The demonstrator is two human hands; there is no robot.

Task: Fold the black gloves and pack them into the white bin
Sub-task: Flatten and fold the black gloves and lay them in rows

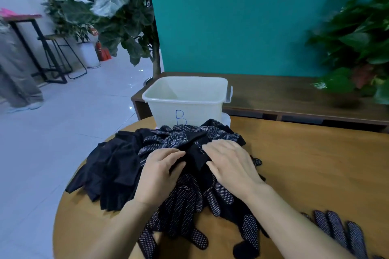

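A heap of black gloves (pixel 117 166), several with white grip dots, lies on the round wooden table (pixel 311 166). Behind the heap stands the white bin (pixel 202 109), marked with a blue letter B; what I see of its inside holds nothing. My left hand (pixel 157 176) lies on the heap and pinches a fold of black glove fabric between thumb and fingers. My right hand (pixel 229 164) presses flat on the heap just to the right, fingers straight. One more dotted glove (pixel 339 231) lies apart at the lower right, partly behind my right forearm.
A dark wooden bench (pixel 294 94) runs behind the table along the teal wall. Leafy plants stand at the right (pixel 357 44) and behind the bin at the left (pixel 117 10). A person's legs (pixel 16 73), a stool and a high table are at the far left on the pale floor.
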